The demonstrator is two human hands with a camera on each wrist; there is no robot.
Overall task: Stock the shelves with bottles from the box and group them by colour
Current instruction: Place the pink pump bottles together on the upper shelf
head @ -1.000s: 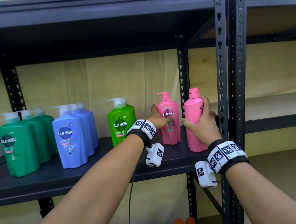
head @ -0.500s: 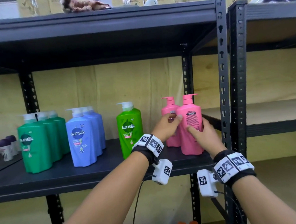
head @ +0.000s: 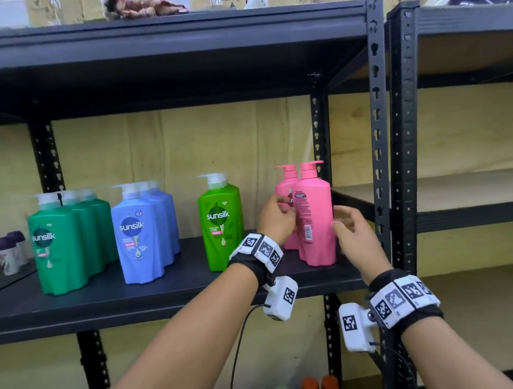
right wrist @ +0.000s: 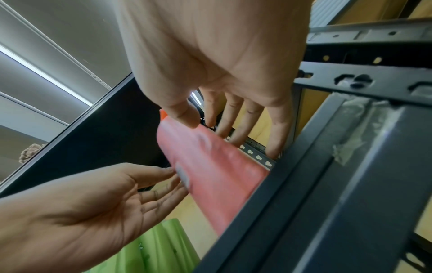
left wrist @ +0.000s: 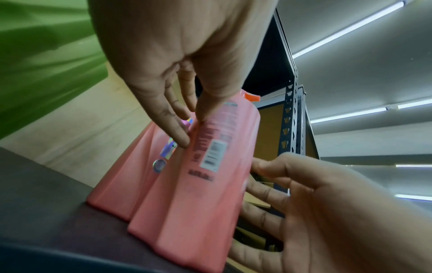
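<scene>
Both hands have let go since a second ago, when the right hand was wrapped round the front pink bottle and the left hand held the back one. Now the front pink bottle (head: 314,218) stands on the shelf (head: 165,293) by itself, with its back label facing out. The back pink bottle (head: 285,189) stands just behind it, touching it, at the right end of the shelf.

The left hand (head: 276,220) has loose, nearly straight fingers (left wrist: 173,125). The tips touch the pink bottles where the two meet, but hold nothing. The right hand (head: 352,236) is spread wide, just beside the front bottle's right side, holding nothing.

To the left stands a light green bottle (head: 220,223), then the blue bottles (head: 140,234), then the dark green bottles (head: 57,245). Each colour has its own row.
</scene>
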